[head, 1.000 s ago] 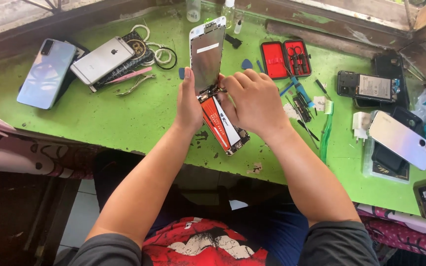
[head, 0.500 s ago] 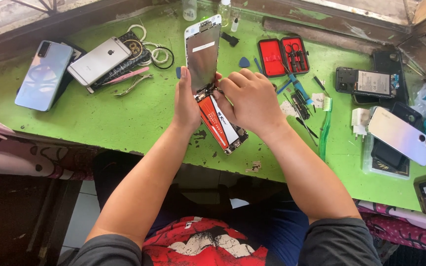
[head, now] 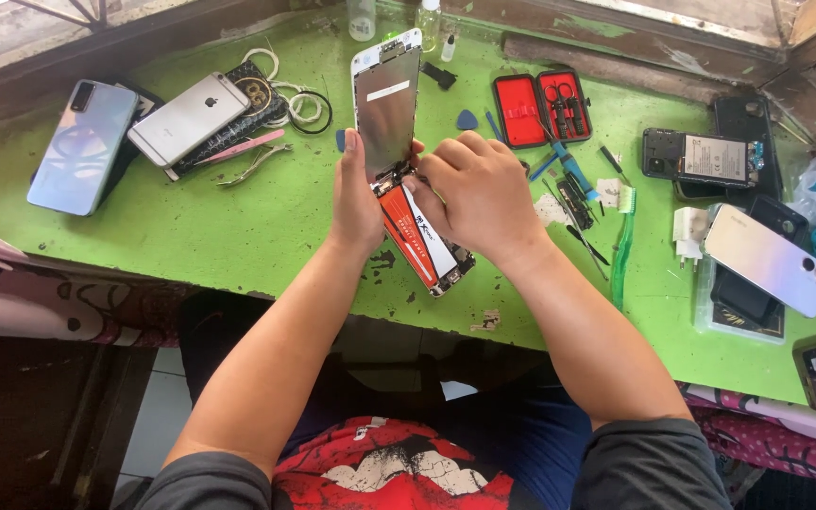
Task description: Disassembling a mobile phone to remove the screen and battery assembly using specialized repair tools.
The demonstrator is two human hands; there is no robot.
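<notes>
The right hand [head: 484, 194] has its fingers [head: 438, 168] bunched and pressed together at the hinge end of an opened phone [head: 427, 246], where the lifted screen [head: 387, 104] meets the body; whether they pinch a small part there I cannot tell. The left hand [head: 356, 203] lies flat against the screen's left edge, fingers straight and together, thumb hidden behind, propping the panel upright. The screen rises away from both hands toward the far side of the counter [head: 238, 236]; the phone body runs the other way, its long axis slanting from the fingers back toward the person and to the right, its orange-and-white battery showing beneath the right palm. Both hands touch the phone; the right is nearer the joint.

Just right of the right hand lie loose tools [head: 573, 194] and a green toothbrush [head: 623, 236]. Beyond them is an open red tool case [head: 542, 109]. Farther right lie a backless phone [head: 701, 156] and a white one [head: 767, 260]. Left of the left hand lie tweezers [head: 243, 151], a silver phone [head: 186, 118] and a pale blue phone [head: 82, 146].
</notes>
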